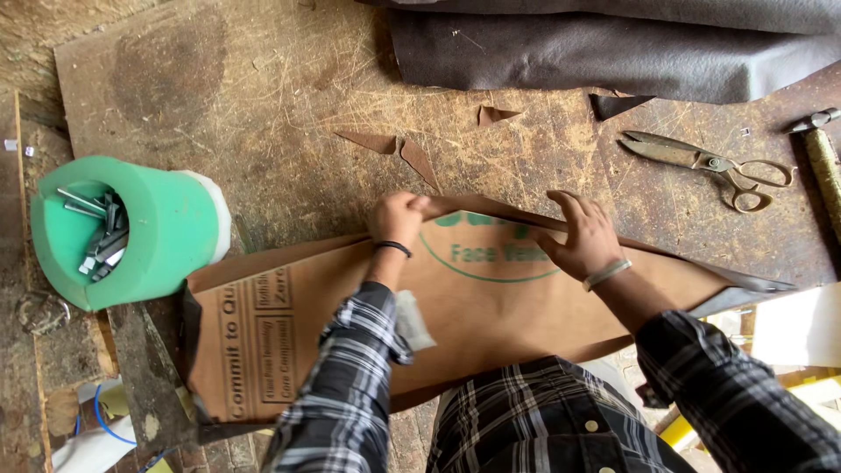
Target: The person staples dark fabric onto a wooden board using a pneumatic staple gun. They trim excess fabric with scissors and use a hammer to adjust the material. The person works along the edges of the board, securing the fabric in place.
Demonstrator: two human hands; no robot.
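Observation:
A large brown cardboard sheet (289, 324) with green and black print lies across the near edge of a scarred wooden workbench (263, 114). Under it lies a dark leather piece (745, 282), showing along its right and far edges. My left hand (399, 219) grips the far edge of the cardboard with closed fingers. My right hand (583, 236) presses flat on the cardboard's far edge, fingers spread, a pale band on the wrist.
A green round holder (158, 232) with several metal tools stands at the left. Rusty scissors (710, 162) and a hammer (823, 158) lie at the right. Dark grey leather (613, 48) covers the far right. Small brown offcuts (394, 149) lie mid-bench.

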